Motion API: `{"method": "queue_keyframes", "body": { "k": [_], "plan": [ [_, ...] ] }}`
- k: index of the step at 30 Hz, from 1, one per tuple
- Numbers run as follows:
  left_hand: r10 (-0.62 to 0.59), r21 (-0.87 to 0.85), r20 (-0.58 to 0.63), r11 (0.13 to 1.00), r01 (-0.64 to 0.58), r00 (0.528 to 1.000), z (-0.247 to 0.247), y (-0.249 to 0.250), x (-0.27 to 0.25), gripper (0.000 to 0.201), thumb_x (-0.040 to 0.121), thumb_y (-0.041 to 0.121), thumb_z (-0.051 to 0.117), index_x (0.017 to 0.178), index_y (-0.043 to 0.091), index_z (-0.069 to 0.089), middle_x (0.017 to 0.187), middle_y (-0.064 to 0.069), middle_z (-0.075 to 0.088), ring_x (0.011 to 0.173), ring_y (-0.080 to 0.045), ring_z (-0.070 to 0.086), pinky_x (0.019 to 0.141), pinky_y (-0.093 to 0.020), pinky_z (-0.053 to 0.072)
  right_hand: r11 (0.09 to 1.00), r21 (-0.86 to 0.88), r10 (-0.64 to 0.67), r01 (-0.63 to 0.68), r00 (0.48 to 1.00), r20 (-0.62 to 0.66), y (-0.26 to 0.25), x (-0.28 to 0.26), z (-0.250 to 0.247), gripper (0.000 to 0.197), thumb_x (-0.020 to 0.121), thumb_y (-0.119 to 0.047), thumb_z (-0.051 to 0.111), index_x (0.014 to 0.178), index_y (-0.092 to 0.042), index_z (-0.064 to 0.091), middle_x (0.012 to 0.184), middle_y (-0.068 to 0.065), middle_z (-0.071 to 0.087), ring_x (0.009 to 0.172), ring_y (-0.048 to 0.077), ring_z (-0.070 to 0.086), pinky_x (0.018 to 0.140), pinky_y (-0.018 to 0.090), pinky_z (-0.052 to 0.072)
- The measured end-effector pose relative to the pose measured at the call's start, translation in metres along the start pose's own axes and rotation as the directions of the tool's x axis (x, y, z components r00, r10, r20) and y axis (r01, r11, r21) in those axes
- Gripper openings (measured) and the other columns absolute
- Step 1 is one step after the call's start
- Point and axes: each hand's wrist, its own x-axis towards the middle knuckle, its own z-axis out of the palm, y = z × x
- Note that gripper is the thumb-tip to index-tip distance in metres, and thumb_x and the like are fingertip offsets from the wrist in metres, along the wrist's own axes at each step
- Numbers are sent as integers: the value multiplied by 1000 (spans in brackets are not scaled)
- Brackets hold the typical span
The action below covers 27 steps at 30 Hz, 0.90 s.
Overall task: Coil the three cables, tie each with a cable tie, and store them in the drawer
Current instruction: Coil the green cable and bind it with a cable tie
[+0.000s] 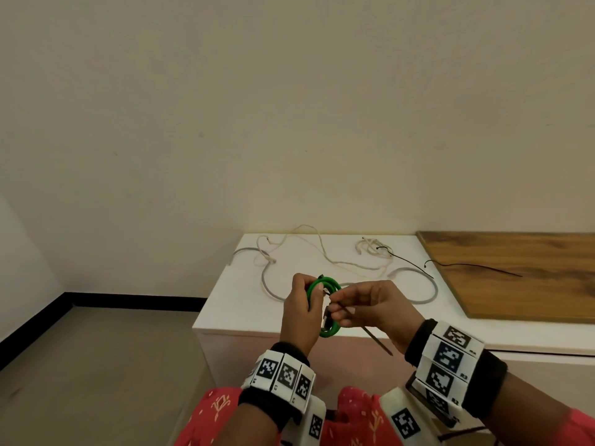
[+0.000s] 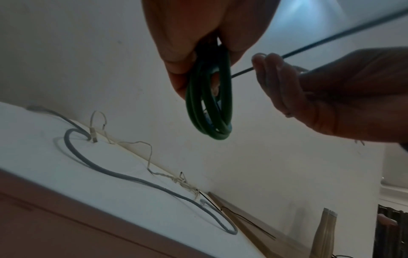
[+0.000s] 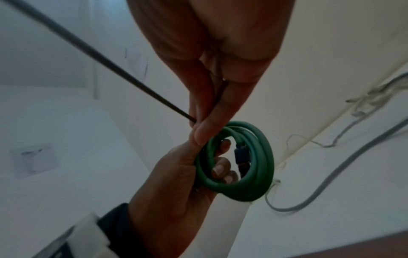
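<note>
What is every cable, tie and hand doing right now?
Green cable: coiled, held in the air.
Left hand: grips the green coil.
Right hand: pinches a black cable tie beside the coil; not yet seen fastened.
Grey cable: loose, uncoiled on the white cabinet.
Cream cable: loose, tangled.
Two spare black ties: lying unused.

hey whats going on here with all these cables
A person is bundling cables at a white cabinet. The left hand grips a coiled green cable, and the right hand pinches a black cable tie at the coil, apparently fastening it. A grey cable and a cream cord lie loose and uncoiled on the cabinet top, with two spare black ties near a wooden board. No drawer is seen open.
</note>
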Motion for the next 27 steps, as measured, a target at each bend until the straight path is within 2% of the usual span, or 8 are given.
{"method": "queue_keyframes", "body": {
  "k": [3,6,8,10,12,15,19,27],
  "plan": [
    [-48,-19,-6,999,48,999,-2,-3,2,5,93,14,44,88,12,46,72,-2,55,59,-18,48,59,-34,42,975,-196,-110,108,994,1,-4,0,2,22,79,10,60,77,-9,70,68,3,67,58,3,64,58,18,53],
    [-73,-65,-28,995,71,997,-5,-2,1,6,93,12,45,87,12,47,70,0,54,59,-16,48,60,-30,42,886,-393,-255,247,966,34,-11,-1,3,22,74,-8,71,67,-29,72,84,-1,60,77,4,60,72,27,54],
    [-71,-88,-19,994,69,997,-6,1,0,7,93,11,45,86,12,47,67,1,52,54,-10,47,55,-21,41,886,-340,-299,316,949,103,-17,-5,6,17,71,-16,68,67,-32,71,85,1,61,83,14,61,77,26,53],
    [-94,-159,7,983,94,996,-6,4,-1,7,93,10,43,88,10,48,63,-2,50,43,-5,42,45,-18,38,916,-231,-306,327,944,121,-19,-7,9,9,72,-13,65,70,-19,71,75,9,64,75,19,62,73,25,53],
    [-126,-231,21,965,127,992,-6,9,-1,8,94,9,42,91,10,49,65,-2,52,41,-6,41,43,-20,38,944,-158,-282,289,957,64,-20,-7,9,7,74,-4,67,70,-8,70,64,7,67,66,17,63,68,25,53],
    [-150,-290,33,945,153,988,-5,16,-2,11,94,9,42,90,15,51,72,-2,57,42,-9,42,44,-23,39,988,-88,-129,124,991,-46,-18,-6,8,6,78,3,64,73,3,66,53,6,65,51,13,60,60,24,52],
    [-138,-323,43,935,145,989,-3,22,-7,14,94,7,42,89,15,52,75,-1,59,39,-8,42,42,-21,38,999,-36,35,-40,991,-131,-17,-5,6,18,79,2,62,61,-2,62,44,4,61,42,12,56,51,22,52],
    [-168,-373,30,913,167,985,-3,25,-10,14,93,6,43,90,13,55,72,-3,60,36,-9,42,40,-22,38,994,-50,85,-93,984,-155,-18,-6,8,25,77,4,59,53,-5,60,41,4,57,38,13,54,50,23,51]
  ]
}}
